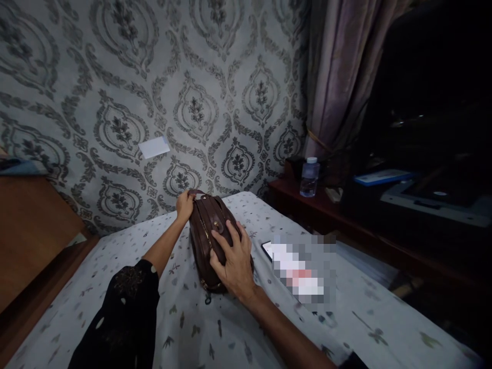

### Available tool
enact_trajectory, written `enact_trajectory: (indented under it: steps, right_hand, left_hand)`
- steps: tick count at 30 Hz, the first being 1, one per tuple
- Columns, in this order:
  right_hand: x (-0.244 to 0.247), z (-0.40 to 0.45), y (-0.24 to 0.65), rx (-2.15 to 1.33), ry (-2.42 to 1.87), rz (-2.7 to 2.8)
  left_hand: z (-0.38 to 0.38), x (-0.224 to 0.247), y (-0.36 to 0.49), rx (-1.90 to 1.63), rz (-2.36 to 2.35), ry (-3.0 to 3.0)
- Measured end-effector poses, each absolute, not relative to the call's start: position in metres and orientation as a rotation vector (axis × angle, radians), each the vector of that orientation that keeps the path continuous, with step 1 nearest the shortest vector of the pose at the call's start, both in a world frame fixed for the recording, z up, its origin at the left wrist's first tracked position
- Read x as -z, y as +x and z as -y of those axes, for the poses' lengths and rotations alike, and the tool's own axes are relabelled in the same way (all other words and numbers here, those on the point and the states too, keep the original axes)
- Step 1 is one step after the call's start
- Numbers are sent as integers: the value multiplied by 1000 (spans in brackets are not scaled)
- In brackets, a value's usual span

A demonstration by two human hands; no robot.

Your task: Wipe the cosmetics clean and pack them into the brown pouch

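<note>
A dark brown handbag with gold zips and a small gold clasp lies on a bed or table spread with a white leaf-print cloth. At its far left end my left hand is closed on the bag near the strap; the fingertips are partly hidden. Spread over the bag's near right side, my right hand rests with its fingers apart. Just right of the bag lies a phone, its lit screen mostly blurred out by large pixels.
Behind the white cloth rises a patterned wall with a white switch plate. A water bottle stands on a dark red ledge at the right, below a curtain. Brown wooden furniture borders the left side.
</note>
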State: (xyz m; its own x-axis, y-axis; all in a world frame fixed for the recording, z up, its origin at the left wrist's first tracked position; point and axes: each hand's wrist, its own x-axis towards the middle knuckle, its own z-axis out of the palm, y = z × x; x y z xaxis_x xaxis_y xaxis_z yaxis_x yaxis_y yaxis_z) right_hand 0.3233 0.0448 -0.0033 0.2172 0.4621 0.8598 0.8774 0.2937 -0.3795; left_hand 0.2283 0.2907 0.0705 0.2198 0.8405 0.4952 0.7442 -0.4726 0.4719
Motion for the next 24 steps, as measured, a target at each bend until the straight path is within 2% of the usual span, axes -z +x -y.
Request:
enact_trajectory:
  steps: [9,16,20,24]
  right_hand:
    - [2,-45,322,450,-1348,1406]
    - [1,-45,322,441,-1350,1411]
    - [2,-44,322,446,-1350,1412]
    - [2,-43,323,443,-1352,1416]
  left_hand:
    - [-279,-80,223,-1162,-1344,2409]
    - [-294,-108,252,-850,-1189,2487]
    - [-300,-109,270,-654,-1235,2482]
    - [-306,-106,279,-627,-1325,2429]
